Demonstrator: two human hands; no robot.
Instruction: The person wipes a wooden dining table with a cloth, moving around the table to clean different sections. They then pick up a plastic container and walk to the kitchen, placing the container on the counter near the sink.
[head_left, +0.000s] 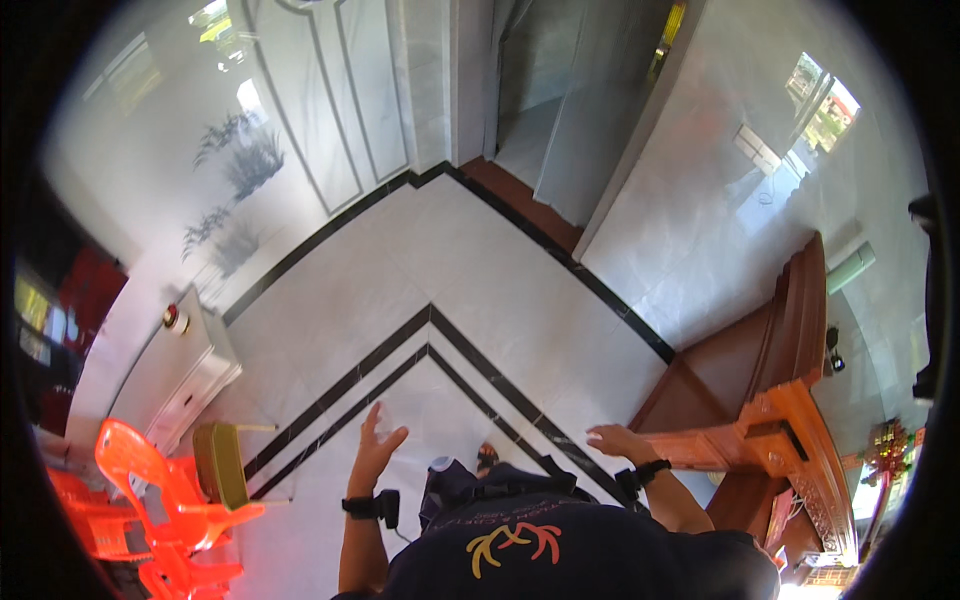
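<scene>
My left hand (379, 442) is raised over the pale tiled floor (420, 420), thumb and fingers apart, with nothing in it. A black strap with a small device (375, 508) goes round that wrist. On the other side, my right hand (616, 441) hangs above the black border lines with its palm turned down and holds nothing visible; its fingers are partly bent. Another black strapped device (641, 476) sits on the right wrist. Beyond this hand stands a carved wooden cabinet (780, 420). A sandalled foot (487, 454) shows below, between the hands.
Orange plastic chairs (180, 502) and a stool with an olive seat (221, 465) stand at the left. Behind them is a low white cabinet (176, 375) bearing a small jar (176, 319). A doorway with a grey door (592, 112) opens at the top; a green cylinder (851, 268) lies right.
</scene>
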